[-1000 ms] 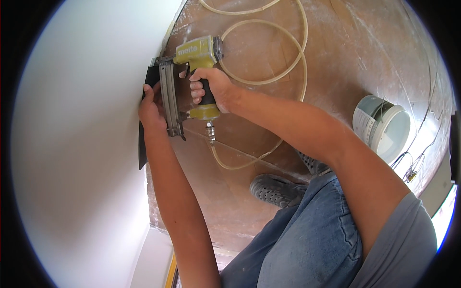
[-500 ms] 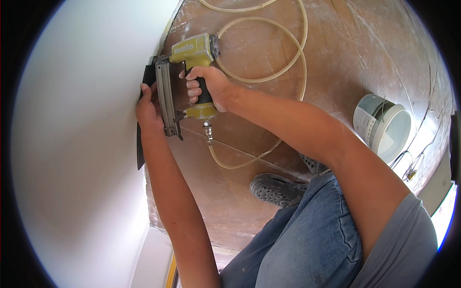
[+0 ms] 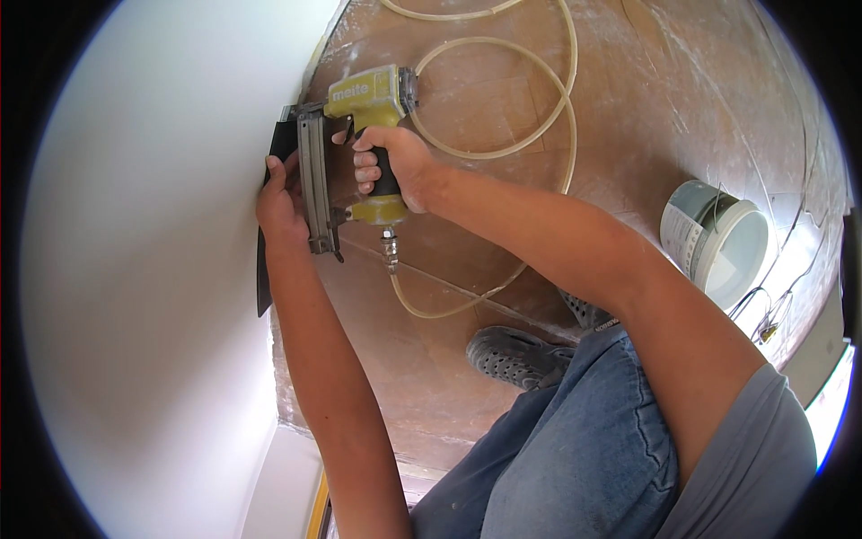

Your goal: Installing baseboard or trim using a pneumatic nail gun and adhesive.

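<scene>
My right hand is wrapped round the black grip of a yellow-green pneumatic nail gun, its index finger near the trigger. The gun's long grey magazine runs beside my left hand, and its nose end meets a black skirting strip along the foot of the white wall. My left hand holds that strip, thumb at its upper edge; the other fingers are partly hidden behind the magazine. A metal coupling joins the gun's handle to a clear yellowish air hose.
The white wall rises close on the left. The hose lies in loops on the dusty brown floor. A pale bucket and thin dark cables are at the right. A grey clog shows beside my jeans-covered legs.
The nail gun and my right hand have shifted very slightly to the right and down. Both hands keep their hold.
</scene>
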A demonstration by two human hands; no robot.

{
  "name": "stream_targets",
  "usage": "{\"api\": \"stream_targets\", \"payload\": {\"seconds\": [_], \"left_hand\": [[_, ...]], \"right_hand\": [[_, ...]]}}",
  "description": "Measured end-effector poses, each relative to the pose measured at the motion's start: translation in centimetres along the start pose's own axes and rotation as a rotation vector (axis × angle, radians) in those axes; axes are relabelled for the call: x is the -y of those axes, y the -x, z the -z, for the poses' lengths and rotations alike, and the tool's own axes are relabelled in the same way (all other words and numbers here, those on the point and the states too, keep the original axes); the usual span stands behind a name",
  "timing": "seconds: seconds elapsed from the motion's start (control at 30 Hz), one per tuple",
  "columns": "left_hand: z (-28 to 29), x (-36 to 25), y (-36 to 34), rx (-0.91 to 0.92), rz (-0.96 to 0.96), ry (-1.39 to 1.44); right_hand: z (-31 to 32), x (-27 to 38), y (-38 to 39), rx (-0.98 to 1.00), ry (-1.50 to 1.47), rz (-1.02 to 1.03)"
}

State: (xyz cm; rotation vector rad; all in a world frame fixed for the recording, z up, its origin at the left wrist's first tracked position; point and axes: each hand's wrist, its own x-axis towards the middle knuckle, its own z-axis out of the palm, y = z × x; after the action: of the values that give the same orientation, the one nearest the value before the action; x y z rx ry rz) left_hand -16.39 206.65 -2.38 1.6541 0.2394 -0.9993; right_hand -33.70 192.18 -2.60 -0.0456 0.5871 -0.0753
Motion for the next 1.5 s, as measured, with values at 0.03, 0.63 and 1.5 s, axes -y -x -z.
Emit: {"api": "stream_targets", "payload": {"seconds": [0.03, 0.63, 1.5], "left_hand": [[0.0, 0.1, 0.0, -0.001, -0.001, 0.0], [-0.1, 0.1, 0.7, 0.021, -0.014, 0.0], [1.0, 0.6, 0.3, 0.063, -0.014, 0.07]], "right_hand": [[-0.1, 0.0, 0.0, -0.004, 0.001, 0.001], [-0.7, 0.2, 0.4, -0.036, 0.019, -0.048], [-0.2, -1.1, -0.3, -0.034, -0.069, -0.042]]}}
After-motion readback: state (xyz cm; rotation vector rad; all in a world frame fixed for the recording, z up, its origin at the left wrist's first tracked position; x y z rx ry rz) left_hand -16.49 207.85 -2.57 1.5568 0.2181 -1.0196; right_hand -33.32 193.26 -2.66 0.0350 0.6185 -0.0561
